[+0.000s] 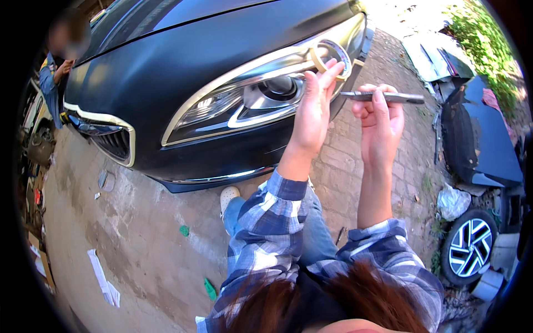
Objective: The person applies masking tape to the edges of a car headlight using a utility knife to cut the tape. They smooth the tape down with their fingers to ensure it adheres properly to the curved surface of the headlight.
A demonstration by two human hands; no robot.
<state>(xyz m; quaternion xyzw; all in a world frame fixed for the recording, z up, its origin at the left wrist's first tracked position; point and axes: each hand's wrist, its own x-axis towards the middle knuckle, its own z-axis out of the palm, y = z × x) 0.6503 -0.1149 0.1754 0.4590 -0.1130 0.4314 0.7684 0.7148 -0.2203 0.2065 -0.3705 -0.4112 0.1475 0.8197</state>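
Observation:
My left hand [314, 114] is raised before the car's headlight [252, 102], its fingers pointing up and holding a roll of masking tape [316, 57]. Between the thumb and fingers of my right hand [381, 119] is a slim grey craft knife [410, 98]. Its narrow tip points left, close to my left fingers. Cream masking tape [191, 105] runs along the headlight's edge on the dark car [139, 89]. More tape [132, 144] borders the grille [114, 144].
At the far left, another person [51, 83] stands beside the car. On the right lie a dark car panel [488, 133], a white plastic bag [453, 202] and a wheel [471, 247]. White strips [104, 279] and green scraps [210, 289] are on the ground.

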